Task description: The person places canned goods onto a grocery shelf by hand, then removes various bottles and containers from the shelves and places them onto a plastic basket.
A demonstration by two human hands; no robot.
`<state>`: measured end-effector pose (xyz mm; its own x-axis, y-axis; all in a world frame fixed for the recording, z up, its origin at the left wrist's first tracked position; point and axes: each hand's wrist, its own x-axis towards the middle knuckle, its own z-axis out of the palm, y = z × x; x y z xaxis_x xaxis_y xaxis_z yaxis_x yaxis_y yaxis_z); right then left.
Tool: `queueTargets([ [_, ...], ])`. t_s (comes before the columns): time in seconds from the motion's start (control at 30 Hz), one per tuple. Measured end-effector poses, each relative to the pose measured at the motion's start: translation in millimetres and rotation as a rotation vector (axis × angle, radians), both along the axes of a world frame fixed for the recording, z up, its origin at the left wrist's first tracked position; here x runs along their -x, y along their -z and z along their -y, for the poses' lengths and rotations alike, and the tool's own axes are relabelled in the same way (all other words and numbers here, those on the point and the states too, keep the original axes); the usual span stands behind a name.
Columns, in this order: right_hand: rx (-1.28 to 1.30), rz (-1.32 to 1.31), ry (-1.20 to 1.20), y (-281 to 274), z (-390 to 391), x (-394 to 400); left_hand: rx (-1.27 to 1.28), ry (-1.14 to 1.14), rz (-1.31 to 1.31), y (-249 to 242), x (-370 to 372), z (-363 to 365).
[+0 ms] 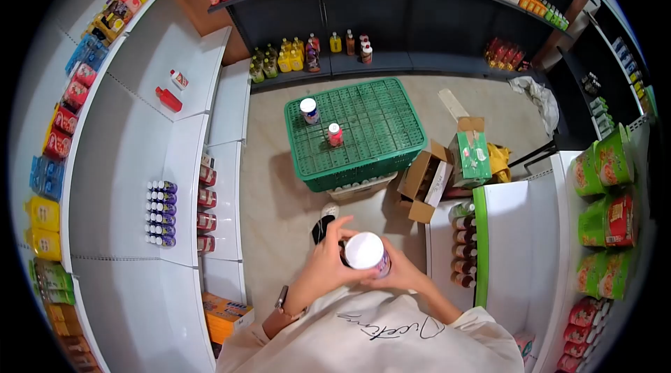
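Close in front of my body, a canister point(365, 251) with a wide white lid and a purple-and-white label is held between both hands. My left hand point(328, 256) wraps its left side, with a watch on that wrist. Against its lower right side, my right hand point(404, 269) is curled, its fingers partly hidden by the canister. Ahead of the hands is an upturned-looking green plastic crate point(377, 121). Standing on it are another white-lidded canister point(309, 112) with a blue label and a small pink bottle point(335, 135) with a white cap.
White shelves point(133, 163) on the left carry rows of small purple bottles point(162, 212) and a lying red bottle point(168, 99). Dark shelves point(391, 17) line the back. An open cardboard box point(423, 181) and a green carton point(471, 158) stand right of the crate. Noodle tubs point(615, 156) fill the right shelf.
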<state>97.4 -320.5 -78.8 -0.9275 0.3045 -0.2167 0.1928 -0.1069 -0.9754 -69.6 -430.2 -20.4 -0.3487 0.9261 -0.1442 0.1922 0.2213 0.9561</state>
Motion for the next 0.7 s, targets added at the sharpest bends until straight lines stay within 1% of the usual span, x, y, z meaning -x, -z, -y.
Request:
queueTargets([
  [0.03, 0.02, 0.025, 0.013, 3, -5, 12, 0.074, -0.013, 0.014, 1, 11, -5],
  [0.1, 0.075, -0.005, 0.07, 13, -10, 36, 0.094, 0.006, 0.006, 6, 40, -18],
  [0.2, 0.059, 0.05, 0.087, 14, -22, 76, 0.128, 0.001, -0.004, 11, 79, -39],
  [0.27, 0.074, 0.005, 0.147, 43, -29, 109, 0.143, -0.04, -0.062, 26, 108, -52],
  [0.37, 0.031, 0.003, 0.269, 97, -44, 162, 0.147, -0.03, -0.317, 84, 163, -79],
  [0.4, 0.008, -0.001, 0.314, 122, -49, 181, 0.207, -0.144, -0.293, 96, 177, -93],
  [0.43, -0.018, -0.005, 0.36, 142, -56, 201, 0.215, -0.186, -0.294, 128, 195, -101],
  [0.5, -0.023, 0.032, 0.403, 160, -76, 244, 0.267, -0.254, -0.38, 169, 228, -121],
  [0.53, 0.081, 0.11, 0.366, 180, -87, 262, 0.273, -0.286, -0.418, 180, 242, -133],
  [0.57, 0.103, 0.199, 0.35, 174, -101, 284, 0.278, -0.319, -0.457, 190, 255, -144],
  [0.6, 0.209, 0.154, 0.378, 186, -111, 305, 0.281, -0.332, -0.485, 208, 271, -154],
  [0.63, 0.317, 0.105, 0.406, 197, -119, 324, 0.27, -0.401, -0.453, 229, 285, -164],
  [0.7, 0.366, 0.219, 0.389, 201, -142, 362, 0.256, -0.532, -0.397, 263, 312, -182],
])
